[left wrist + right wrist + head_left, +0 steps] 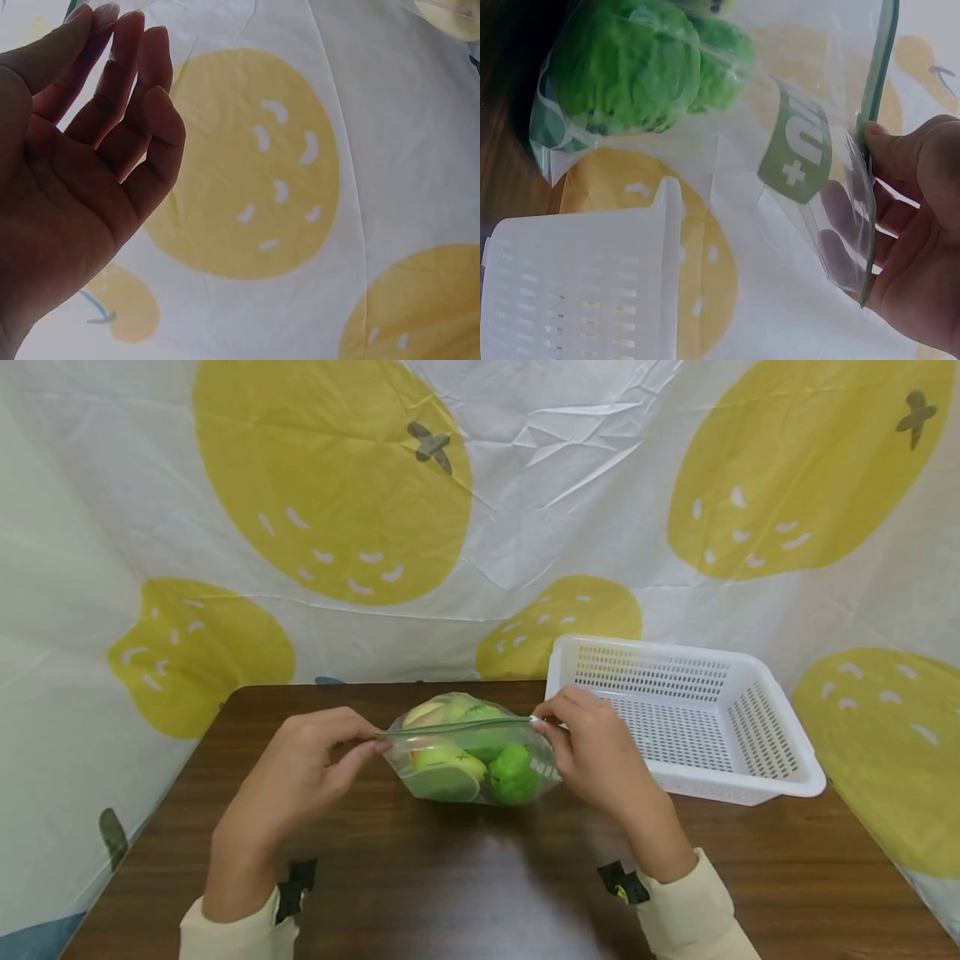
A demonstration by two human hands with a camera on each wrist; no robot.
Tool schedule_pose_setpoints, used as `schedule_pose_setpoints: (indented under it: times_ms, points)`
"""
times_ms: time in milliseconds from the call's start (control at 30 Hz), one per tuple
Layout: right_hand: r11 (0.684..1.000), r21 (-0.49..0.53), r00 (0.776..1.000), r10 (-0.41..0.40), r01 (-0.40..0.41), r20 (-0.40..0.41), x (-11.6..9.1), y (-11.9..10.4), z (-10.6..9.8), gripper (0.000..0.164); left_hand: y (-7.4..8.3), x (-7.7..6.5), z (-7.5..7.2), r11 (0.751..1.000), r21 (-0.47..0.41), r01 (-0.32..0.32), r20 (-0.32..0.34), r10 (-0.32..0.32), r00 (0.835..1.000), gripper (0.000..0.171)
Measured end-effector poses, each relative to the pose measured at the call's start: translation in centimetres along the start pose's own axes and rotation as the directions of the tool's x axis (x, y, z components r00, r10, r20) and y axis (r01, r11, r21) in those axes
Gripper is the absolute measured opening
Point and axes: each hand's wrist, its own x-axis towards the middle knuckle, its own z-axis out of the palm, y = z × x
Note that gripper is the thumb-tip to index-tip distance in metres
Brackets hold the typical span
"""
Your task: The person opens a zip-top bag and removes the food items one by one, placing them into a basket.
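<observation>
A clear zip bag (480,735) with a green zip strip along its top holds several pieces of green and yellow-green produce. Inside it, a lumpy green piece (514,774) lies at the right, beside a smooth yellow-green fruit (448,768). My left hand (303,768) pinches the strip's left end between thumb and fingers. At the other end, my right hand (592,747) pinches the strip. The right wrist view shows the thumb (889,150) on the green edge and other fingers behind the clear plastic. In the left wrist view, the left hand (90,142) has its thumb and index fingertip together.
A white perforated plastic basket (780,760) stands right of the bag on the dark wooden table (360,877), close behind my right hand. Behind the table hangs a white cloth (555,510) printed with large yellow fruit.
</observation>
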Motion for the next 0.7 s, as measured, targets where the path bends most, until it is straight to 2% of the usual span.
schedule_pose_setpoints:
  times_ms: [700]
  points:
    - [0.997, -0.006, 0.997, 0.077, -0.077, 0.004, -0.3, 1.9, -1.2, 0.005, -0.8, -0.8, -1.4, 0.998, 0.036, 0.055, -0.016, -0.055, 0.998, 0.015]
